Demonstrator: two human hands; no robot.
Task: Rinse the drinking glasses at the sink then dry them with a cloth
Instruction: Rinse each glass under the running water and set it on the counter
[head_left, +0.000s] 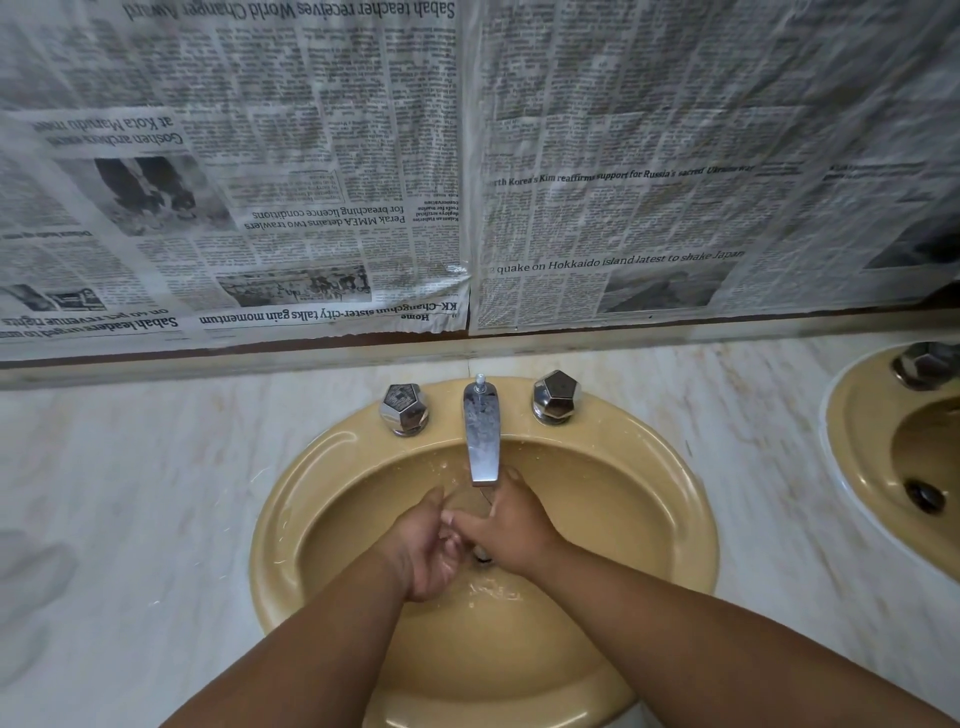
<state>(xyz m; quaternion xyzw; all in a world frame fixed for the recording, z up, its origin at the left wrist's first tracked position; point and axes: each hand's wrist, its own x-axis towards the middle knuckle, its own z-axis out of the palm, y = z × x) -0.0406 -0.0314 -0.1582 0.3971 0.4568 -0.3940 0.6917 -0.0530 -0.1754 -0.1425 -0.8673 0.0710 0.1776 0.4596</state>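
Both hands meet in the tan sink (322, 499) under the chrome spout (482, 441). Between them I make out a clear drinking glass (467, 499), faint, with only a curved rim showing. My left hand (428, 551) curls round it from the left. My right hand (511, 525) holds it from the right, with the thumb across the front and the fingers reaching up under the spout. Water splashes in the bowl below the hands (493, 590). I see no cloth.
Two chrome tap knobs (404, 409) (555, 397) flank the spout. A pale marble counter (156, 493) surrounds the basin. A second tan sink (883, 467) sits at the right edge. Newspaper (467, 182) covers the wall behind. Faint blurry shapes lie on the counter at far left (31, 582).
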